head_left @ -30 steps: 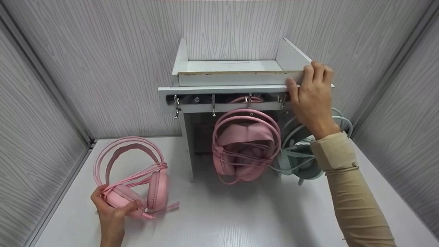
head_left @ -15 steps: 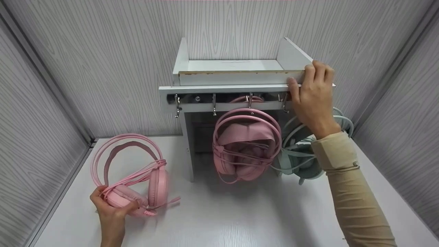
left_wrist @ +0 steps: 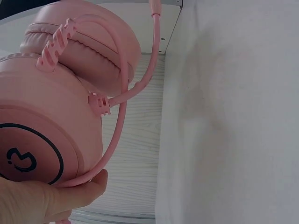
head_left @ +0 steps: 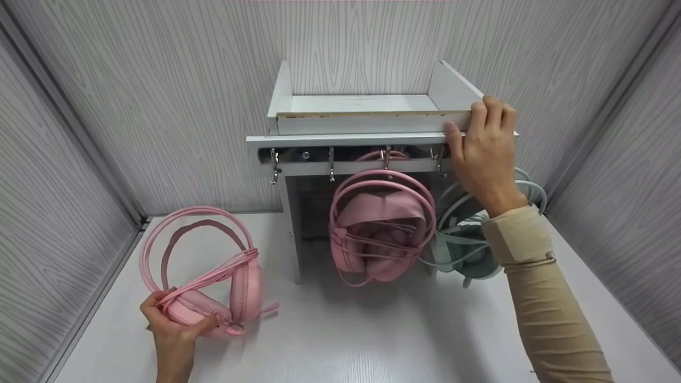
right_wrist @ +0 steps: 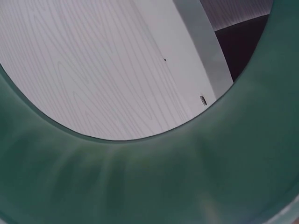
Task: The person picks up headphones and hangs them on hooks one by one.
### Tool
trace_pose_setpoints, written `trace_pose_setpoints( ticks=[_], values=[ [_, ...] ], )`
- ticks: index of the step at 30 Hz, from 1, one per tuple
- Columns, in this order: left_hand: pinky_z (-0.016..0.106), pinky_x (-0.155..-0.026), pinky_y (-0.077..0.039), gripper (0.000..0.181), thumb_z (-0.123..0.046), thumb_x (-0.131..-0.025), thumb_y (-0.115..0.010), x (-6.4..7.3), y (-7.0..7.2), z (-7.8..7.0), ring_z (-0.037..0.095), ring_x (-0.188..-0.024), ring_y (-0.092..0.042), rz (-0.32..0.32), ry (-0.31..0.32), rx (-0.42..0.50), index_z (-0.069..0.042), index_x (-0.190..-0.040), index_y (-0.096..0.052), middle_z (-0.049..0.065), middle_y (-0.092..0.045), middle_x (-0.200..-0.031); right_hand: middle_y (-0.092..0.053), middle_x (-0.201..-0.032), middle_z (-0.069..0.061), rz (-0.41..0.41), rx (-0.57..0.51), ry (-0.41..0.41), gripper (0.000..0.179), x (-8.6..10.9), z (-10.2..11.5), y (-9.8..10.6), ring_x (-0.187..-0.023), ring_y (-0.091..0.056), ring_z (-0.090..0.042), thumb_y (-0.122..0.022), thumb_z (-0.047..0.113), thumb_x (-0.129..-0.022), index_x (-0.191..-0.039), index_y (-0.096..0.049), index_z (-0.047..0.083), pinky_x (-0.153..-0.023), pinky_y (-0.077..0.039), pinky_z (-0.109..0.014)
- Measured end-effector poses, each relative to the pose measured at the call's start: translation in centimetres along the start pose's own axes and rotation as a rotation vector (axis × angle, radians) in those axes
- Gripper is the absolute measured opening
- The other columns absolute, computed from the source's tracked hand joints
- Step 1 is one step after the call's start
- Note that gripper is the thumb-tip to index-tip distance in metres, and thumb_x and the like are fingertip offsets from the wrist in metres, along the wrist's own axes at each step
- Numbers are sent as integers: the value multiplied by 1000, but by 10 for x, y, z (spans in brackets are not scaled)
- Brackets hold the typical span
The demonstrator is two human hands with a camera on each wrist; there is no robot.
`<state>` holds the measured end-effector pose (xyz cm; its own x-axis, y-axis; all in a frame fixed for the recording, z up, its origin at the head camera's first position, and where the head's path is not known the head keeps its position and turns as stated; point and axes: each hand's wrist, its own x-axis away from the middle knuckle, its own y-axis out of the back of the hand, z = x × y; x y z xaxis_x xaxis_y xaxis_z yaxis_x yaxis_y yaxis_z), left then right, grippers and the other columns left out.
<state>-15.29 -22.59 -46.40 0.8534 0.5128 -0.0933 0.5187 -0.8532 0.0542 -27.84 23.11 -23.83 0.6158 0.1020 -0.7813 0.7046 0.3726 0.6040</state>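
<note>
My left hand point(head_left: 173, 330) grips one ear cup of a pink headset point(head_left: 246, 292) at the left, thumb on its near side and fingers behind. The headset's cable is wound across it, and its headband stands up above the hand. In the left wrist view the ear cup point(left_wrist: 42, 112) shows a dark round logo, with the thin microphone arm point(left_wrist: 149, 70) sticking out. My right hand point(head_left: 487, 149) holds the right end of the white rack's front board point(head_left: 351, 139), thumb in front and fingers over the top. A green headband point(right_wrist: 140, 182) fills much of the right wrist view.
A second pink headset point(head_left: 383, 229) hangs from a hook in the middle of the rack. Partly behind my right arm hangs a pale green headset point(head_left: 468, 250). Metal hooks point(head_left: 274, 165) line the board. Grey wood-grain walls point(head_left: 181, 106) enclose the white table point(head_left: 340, 340).
My left hand has barely shifted while the pink headset in it has risen and tilted slightly to the left. The right hand stays on the rack.
</note>
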Motion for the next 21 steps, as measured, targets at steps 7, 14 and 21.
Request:
trace_pose_setpoints(
  ticks=[7, 14, 21],
  values=[
    [13, -93, -32, 96, 27, -58, -75, 2, -1, 4, 14, -115, -35, 8, -75, 27, -11, -131, -26, 0, -30, -133, -42, -132, -37, -16, -4, 13, 54, 0, 0, -1, -125, -32, -51, -42, 36, -106, -118, -46, -16, -110, -26, -57],
    [12, -94, -36, 98, 28, -58, -76, 4, 0, 5, 12, -116, -38, -3, -127, 33, -10, -134, -27, 1, -34, -135, -42, -131, -37, -18, 0, 11, 54, 0, 0, -1, -125, -32, -51, -41, 37, -106, -118, -46, -16, -110, -27, -57],
    [11, -93, -37, 98, 27, -58, -76, 7, 0, 4, 12, -115, -38, 2, -136, 32, -10, -134, -27, 0, -35, -133, -42, -131, -38, -5, 4, 9, 54, 0, 1, 0, -124, -32, -52, -41, 37, -106, -117, -46, -16, -109, -27, -57]
  ],
)
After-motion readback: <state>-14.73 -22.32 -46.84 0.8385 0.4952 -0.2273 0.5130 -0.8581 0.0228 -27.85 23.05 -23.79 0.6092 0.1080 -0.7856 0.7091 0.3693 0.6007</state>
